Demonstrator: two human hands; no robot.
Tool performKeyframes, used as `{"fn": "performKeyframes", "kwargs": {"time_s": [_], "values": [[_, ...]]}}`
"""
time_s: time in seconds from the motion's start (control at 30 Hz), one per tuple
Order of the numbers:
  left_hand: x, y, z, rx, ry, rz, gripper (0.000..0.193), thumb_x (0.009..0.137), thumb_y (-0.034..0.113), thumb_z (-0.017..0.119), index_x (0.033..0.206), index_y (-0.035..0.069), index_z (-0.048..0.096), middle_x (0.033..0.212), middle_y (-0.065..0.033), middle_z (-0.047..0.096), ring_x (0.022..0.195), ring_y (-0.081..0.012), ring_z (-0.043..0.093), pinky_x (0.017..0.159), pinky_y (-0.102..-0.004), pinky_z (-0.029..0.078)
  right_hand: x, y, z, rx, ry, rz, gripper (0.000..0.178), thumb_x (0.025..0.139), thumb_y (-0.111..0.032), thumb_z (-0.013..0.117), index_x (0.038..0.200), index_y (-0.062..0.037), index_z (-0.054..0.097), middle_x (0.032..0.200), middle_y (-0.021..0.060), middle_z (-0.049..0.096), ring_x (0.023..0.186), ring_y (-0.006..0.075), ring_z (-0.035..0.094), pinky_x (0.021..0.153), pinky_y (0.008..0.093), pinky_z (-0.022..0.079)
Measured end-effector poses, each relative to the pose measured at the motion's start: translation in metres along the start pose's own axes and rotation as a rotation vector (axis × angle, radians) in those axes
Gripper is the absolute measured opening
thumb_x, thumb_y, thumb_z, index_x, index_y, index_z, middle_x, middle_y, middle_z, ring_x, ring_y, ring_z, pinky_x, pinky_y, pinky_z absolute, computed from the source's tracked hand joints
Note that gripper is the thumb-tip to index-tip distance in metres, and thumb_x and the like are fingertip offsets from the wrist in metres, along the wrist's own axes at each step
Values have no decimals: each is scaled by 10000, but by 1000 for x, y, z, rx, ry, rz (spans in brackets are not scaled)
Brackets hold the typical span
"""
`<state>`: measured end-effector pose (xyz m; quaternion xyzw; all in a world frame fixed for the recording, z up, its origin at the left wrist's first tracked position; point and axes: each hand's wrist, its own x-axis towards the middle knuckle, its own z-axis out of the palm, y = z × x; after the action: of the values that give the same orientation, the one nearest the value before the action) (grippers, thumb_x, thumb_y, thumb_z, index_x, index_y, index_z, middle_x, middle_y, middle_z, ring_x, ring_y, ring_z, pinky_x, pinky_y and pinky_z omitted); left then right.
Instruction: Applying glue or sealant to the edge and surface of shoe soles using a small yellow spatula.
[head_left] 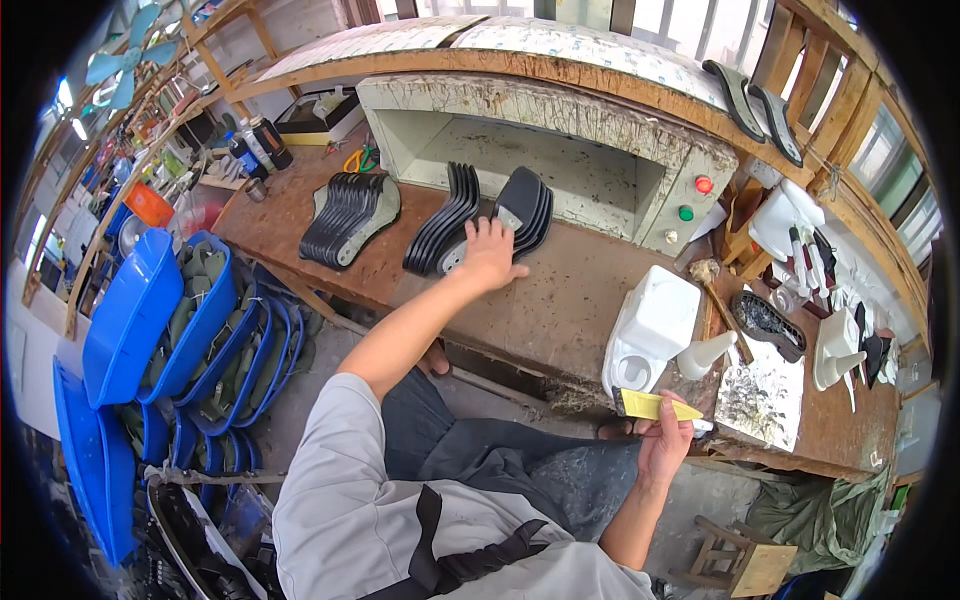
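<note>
Soles [527, 190] lie fanned ahead, long axis pointing away, under our nearer left hand [486, 256], half-open, grip unclear; our right hand [664, 445], farther off, closes around 1 flat yellow tool [641, 404].

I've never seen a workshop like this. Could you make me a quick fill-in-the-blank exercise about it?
1. The hand over the dark pieces is the person's ___ one.
2. The other hand holds a tool that is mostly ___.
3. The tubs stacked beside the workbench are ___.
4. The button above the green one is ___.

Missing words: left; yellow; blue; red.
</note>
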<state>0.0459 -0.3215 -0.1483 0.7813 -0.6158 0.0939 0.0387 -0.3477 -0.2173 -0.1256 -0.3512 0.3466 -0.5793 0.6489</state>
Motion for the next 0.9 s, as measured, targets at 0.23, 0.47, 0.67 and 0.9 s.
{"fn": "performKeyframes", "kwargs": {"time_s": [0.23,0.47,0.67,0.9], "values": [[-13,0,-25,-225,-130,-97,739,709,381,762,1287,65,428,1201,-248,473,1107,-420,510,932,-470,443,8,6,3,-42,-16,8,223,946,-115,573,1101,45,582,740,100,633,512,138,561,463,271,449],[12,-9,-11,-139,21,-10,643,849,528,580,1169,-30,588,1151,-274,580,1059,-413,551,912,-500,442,29,-25,-14,-374,181,-33,258,894,-87,640,1084,86,623,938,155,677,717,202,670,661,293,557],[39,-11,-35,3,-245,54,436,797,382,706,989,-9,687,984,-222,676,953,-380,643,842,-441,500,35,-28,-13,-674,1,-141,161,889,-66,659,1004,45,679,813,68,668,646,101,611,586,223,480],[6,13,-78,-227,152,9,574,746,288,767,1114,-101,561,933,-239,675,936,-356,660,811,-409,510,32,-12,-6,-869,-12,-214,136,861,-51,689,972,28,700,801,67,660,683,93,601,608,231,471]]}}
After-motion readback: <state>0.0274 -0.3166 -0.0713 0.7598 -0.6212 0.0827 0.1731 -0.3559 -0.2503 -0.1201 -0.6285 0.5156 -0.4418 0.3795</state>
